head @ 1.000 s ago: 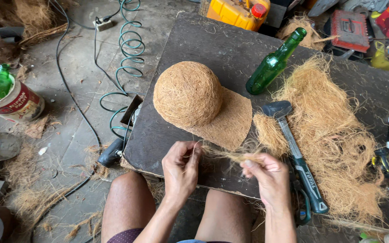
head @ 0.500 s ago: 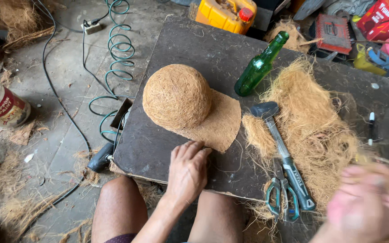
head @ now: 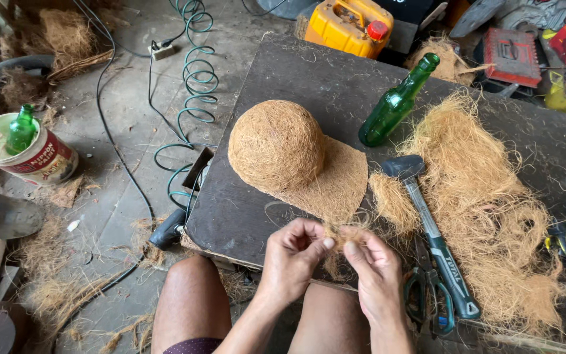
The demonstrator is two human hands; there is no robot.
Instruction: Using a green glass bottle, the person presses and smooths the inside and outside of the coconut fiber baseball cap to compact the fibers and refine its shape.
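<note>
Fibre: a coir tuft (head: 339, 239) is pinched between both hands at the counter's (head: 309, 78) 6 o'clock edge.
Left hand (head: 296, 252): clenched on tuft.
Right hand (head: 375, 269): clenched on tuft.
Hat (head: 283, 147): at 12 o'clock of the hands.
Hammer (head: 430, 229): at 2 o'clock.

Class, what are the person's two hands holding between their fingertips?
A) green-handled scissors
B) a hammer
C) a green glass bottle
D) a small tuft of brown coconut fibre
D: the left hand and right hand pinch a small tuft of brown coconut fibre between them.
</note>
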